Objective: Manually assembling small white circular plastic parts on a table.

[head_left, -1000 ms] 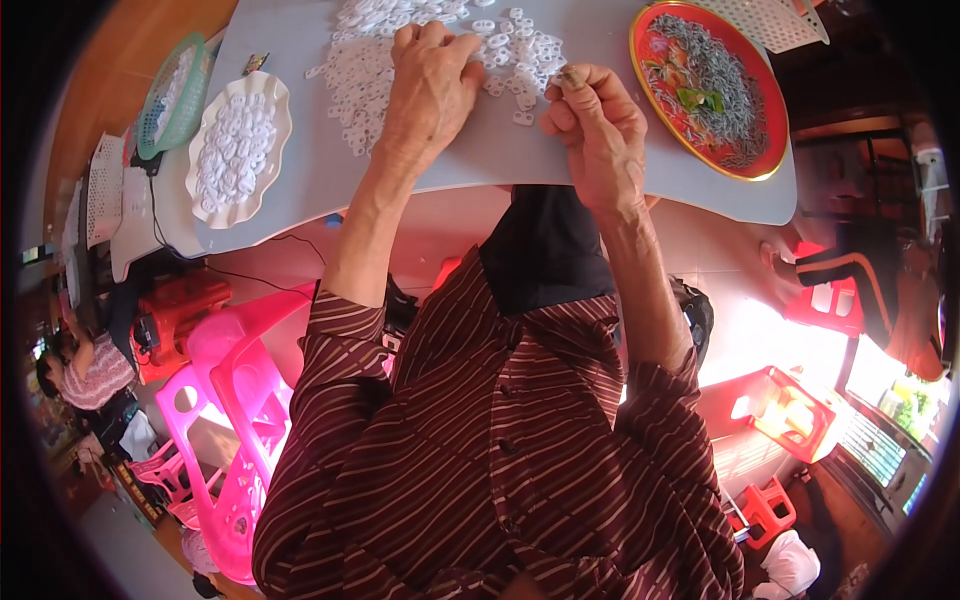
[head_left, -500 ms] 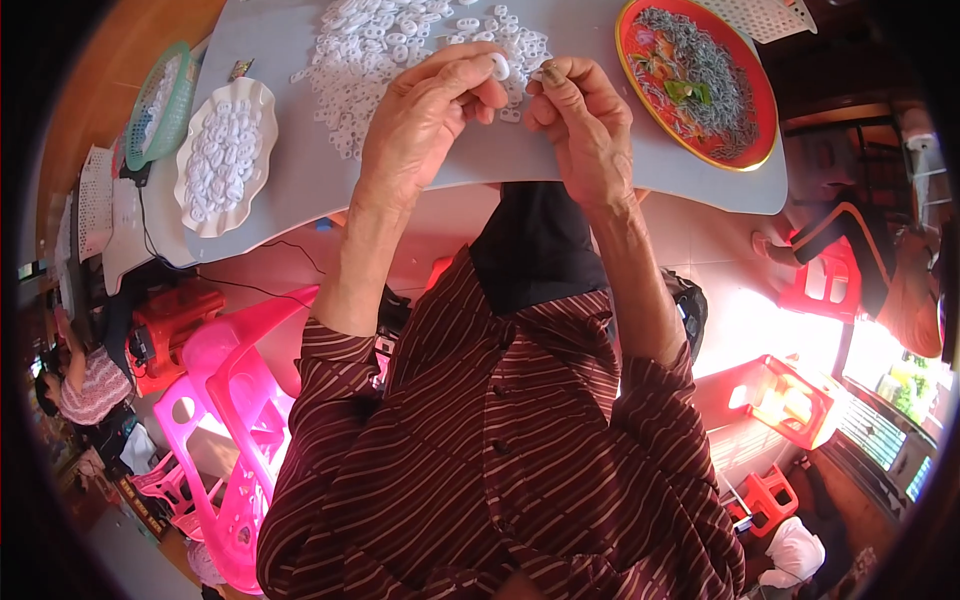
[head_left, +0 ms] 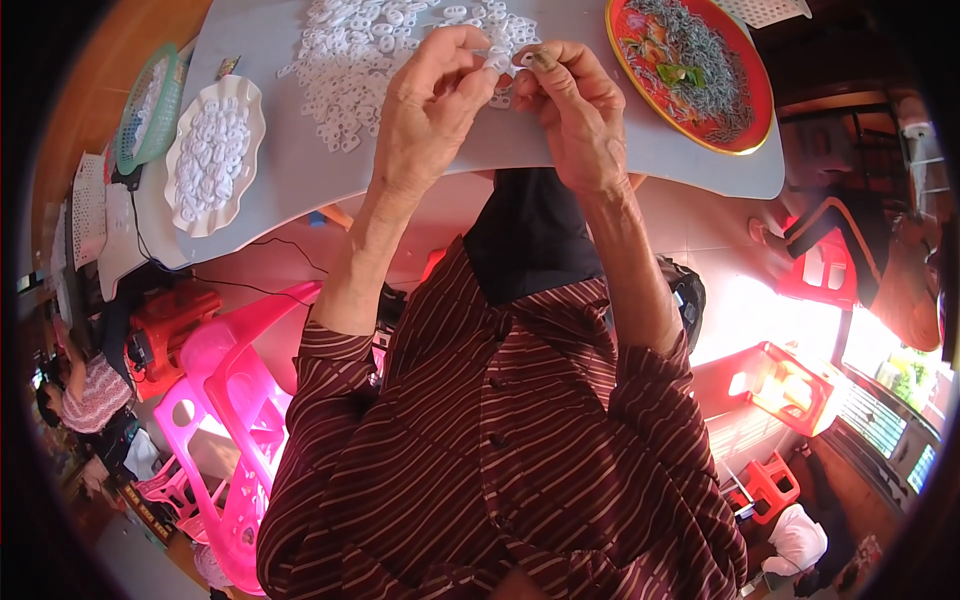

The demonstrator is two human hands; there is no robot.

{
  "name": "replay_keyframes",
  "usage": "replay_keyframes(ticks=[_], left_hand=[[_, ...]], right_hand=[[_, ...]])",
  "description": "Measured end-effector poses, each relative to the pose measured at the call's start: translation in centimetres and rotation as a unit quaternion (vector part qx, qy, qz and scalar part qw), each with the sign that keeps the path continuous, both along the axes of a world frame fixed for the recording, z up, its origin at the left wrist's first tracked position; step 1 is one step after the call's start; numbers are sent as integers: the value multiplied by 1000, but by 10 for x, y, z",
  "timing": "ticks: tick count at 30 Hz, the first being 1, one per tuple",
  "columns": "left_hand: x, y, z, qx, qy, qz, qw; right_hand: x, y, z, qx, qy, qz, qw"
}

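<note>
Over the grey table, my left hand [head_left: 435, 110] pinches a small white oval plastic piece [head_left: 498, 62] between thumb and fingertips. Close to its right, my right hand [head_left: 580, 115] has thumb and index finger closed on another small white piece [head_left: 521, 60], mostly hidden by the fingertips. The two pieces almost meet; whether they touch I cannot tell. Beyond my hands spreads a loose pile of white plastic pieces [head_left: 350, 65] with holes. On the right, a red round tray [head_left: 621, 60] with a gold rim bears a heap of small grey metal pieces, like springs [head_left: 690, 50].
A wavy-edged cream dish [head_left: 258, 130] of white oval pieces stands at the table's left, beside a green basket [head_left: 170, 110]. White perforated baskets [head_left: 88, 205] are at the edges. Below are pink plastic chairs [head_left: 215, 360], red stools [head_left: 790, 390] and a black cable [head_left: 150, 250]. Other people are nearby.
My hands have come closer together, bringing the two white pieces nearly into contact. My left hand has shifted slightly right. The table and its contents sit slightly higher and further left in view.
</note>
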State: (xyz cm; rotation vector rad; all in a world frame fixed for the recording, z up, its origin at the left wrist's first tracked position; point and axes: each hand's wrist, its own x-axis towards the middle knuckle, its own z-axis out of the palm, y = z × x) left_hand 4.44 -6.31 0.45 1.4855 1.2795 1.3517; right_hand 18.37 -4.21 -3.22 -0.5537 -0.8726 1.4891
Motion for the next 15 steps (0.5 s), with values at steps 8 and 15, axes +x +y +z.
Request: replay_keyframes(ticks=[8,15], left_hand=[[-3,0,-6,-2,6,-29,1000],[-3,5,-18,-17,-168,-58,984]], right_hand=[[-2,-3,5,23,-6,1,1000],[-3,-1,0,14,-10,-8,1000]])
